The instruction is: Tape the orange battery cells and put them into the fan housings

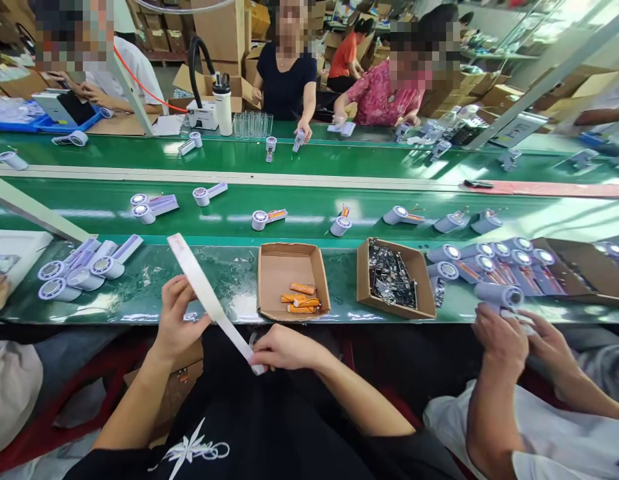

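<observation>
A long, flat white strip point(202, 283) slants in front of my body, its upper end over the bench edge. My left hand point(176, 317) is closed on the strip's left side, thumb and fingers bent against it. Lower down, my right hand point(282, 348) pinches the strip's bottom end near my chest. Beyond the hands sits an open cardboard tray point(289, 259) with several orange wrapped battery cells point(303, 303) in it. To its left on the bench lie several lavender handheld-fan bodies point(84, 277) in a cluster.
A cardboard box of small circuit boards point(392, 277) stands right of the tray. Fan parts point(259, 220) lie scattered along the green conveyor belt point(309, 200). At right, a co-worker's hands point(504, 340) hold a fan body. Other people sit across the line.
</observation>
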The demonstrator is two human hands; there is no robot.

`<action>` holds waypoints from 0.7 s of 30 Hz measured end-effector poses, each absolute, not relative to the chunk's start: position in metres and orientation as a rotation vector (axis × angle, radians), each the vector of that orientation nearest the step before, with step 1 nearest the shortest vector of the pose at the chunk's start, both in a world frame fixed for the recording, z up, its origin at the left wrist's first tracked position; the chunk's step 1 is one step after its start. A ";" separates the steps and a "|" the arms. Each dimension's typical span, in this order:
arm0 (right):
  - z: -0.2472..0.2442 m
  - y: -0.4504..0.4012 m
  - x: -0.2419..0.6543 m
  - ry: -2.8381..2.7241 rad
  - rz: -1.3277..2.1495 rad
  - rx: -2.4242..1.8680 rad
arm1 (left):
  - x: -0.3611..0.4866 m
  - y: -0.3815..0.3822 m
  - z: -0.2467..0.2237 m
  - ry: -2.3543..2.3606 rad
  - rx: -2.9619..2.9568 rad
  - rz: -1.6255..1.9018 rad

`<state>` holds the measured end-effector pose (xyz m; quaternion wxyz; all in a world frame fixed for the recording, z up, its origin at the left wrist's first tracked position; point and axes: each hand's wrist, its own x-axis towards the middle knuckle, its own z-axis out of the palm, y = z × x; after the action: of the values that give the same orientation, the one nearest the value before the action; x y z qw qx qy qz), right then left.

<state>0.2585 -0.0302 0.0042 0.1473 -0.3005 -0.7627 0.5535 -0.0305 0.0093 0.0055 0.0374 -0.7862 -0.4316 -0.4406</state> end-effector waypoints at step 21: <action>0.011 0.034 0.310 -1.308 0.752 -1.046 | 0.011 -0.009 -0.029 -1.284 -2.774 -1.022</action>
<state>0.3102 0.0337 0.0112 0.6076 -0.4525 -0.5658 0.3254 0.0107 -0.0091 -0.0291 -0.0407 -0.8599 -0.3982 -0.3167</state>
